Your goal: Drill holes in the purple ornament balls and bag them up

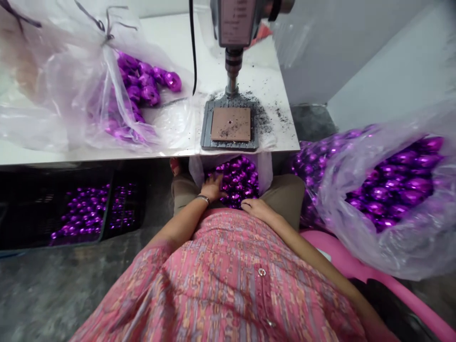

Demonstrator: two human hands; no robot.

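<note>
Between my knees, below the table edge, a clear plastic bag [265, 170] holds shiny purple balls [239, 178]. My left hand [213, 187], with a bracelet at the wrist, rests at the left side of these balls, its fingers spread and nothing visibly gripped. At the near right edge of the bag lies my right hand [253, 207]; its fingers are curled together, and what they hold, if anything, is hidden. Above, a press machine [233, 71] stands over a brown square plate [231, 124] with a small hole and dark specks on it.
The white table [281, 118] carries a tied plastic bag [107, 71] of purple balls at left. Black crates [105, 209] with more balls stand on the floor at lower left. A large open bag [392, 251] of purple balls is at right, by a pink plastic object [345, 256].
</note>
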